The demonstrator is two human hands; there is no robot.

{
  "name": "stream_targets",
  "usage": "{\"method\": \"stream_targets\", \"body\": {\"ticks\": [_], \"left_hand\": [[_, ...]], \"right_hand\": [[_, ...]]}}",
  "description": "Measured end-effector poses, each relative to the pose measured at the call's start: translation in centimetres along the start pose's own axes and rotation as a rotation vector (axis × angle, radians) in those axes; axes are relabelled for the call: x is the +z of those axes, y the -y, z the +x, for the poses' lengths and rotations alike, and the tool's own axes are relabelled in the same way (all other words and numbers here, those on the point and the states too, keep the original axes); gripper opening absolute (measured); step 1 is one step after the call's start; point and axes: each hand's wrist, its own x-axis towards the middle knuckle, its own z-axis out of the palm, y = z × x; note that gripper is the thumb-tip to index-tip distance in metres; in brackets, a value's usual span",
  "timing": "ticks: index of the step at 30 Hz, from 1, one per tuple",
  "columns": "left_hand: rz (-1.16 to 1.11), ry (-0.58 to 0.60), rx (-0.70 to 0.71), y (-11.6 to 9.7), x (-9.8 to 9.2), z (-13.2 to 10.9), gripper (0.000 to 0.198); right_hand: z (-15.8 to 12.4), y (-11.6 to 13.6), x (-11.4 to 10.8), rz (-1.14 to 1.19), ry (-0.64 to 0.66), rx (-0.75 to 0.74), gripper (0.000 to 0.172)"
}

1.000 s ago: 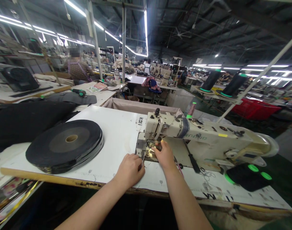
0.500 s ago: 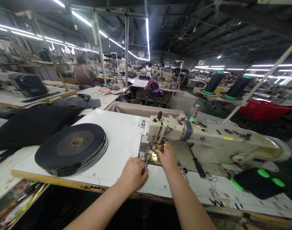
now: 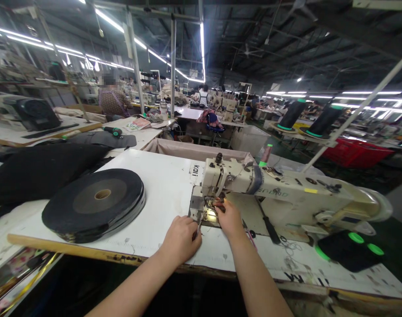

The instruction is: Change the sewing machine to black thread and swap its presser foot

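Observation:
A cream sewing machine (image 3: 286, 193) lies across the white table (image 3: 161, 185). My left hand (image 3: 181, 240) rests on the table in front of the lit needle area (image 3: 210, 213), fingers curled around a thin metal tool, perhaps tweezers, whose tip pokes out toward the needle. My right hand (image 3: 230, 215) reaches under the machine head, fingertips pinched at the needle; what they hold is too small to make out. A large flat roll of black tape (image 3: 95, 204) lies to the left.
A black screwdriver (image 3: 267, 222) lies on the machine bed. Black pads with green dots (image 3: 349, 253) sit at right. Black fabric (image 3: 38, 169) is piled at left. Thread cones (image 3: 291, 112) stand behind. Another person (image 3: 110, 99) works at a far table.
Both hands stay at the needle area with only slight finger shifts. The view has swung a little to the side and back.

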Motion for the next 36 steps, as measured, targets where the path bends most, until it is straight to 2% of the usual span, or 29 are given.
{"method": "stream_targets", "body": {"ticks": [2,8,12,14,17,22,26,31,36], "left_hand": [[-0.001,0.0,0.005,0.04,0.06,-0.02,0.022],[0.008,0.002,0.008,-0.08,-0.11,0.08,0.022],[0.013,0.017,0.004,-0.12,-0.28,0.06,0.022],[0.017,0.023,0.007,-0.16,-0.36,0.04,0.021],[0.022,0.03,0.005,-0.26,-0.5,0.08,0.021],[0.017,0.045,-0.01,-0.32,-0.66,0.16,0.022],[0.02,0.055,-0.006,-0.19,-0.51,0.15,0.021],[0.02,0.039,-0.009,-0.07,-0.34,0.1,0.022],[0.01,0.022,0.001,-0.09,-0.33,0.03,0.022]], "right_hand": [[-0.08,0.1,-0.05,-0.015,-0.014,-0.003,0.021],[0.23,0.24,0.05,-0.032,0.018,0.038,0.006],[0.05,0.2,-0.05,0.004,0.025,0.034,0.024],[-0.01,0.26,-0.12,-0.032,-0.003,0.034,0.021],[0.04,0.32,-0.14,-0.066,0.003,0.028,0.006],[-0.01,0.29,-0.01,-0.047,0.018,0.008,0.02],[0.05,0.22,0.07,-0.056,0.022,0.012,0.009],[-0.14,-0.23,-0.27,-0.013,0.024,-0.013,0.023],[-0.35,-0.04,-0.57,-0.067,-0.008,-0.023,0.017]]}}
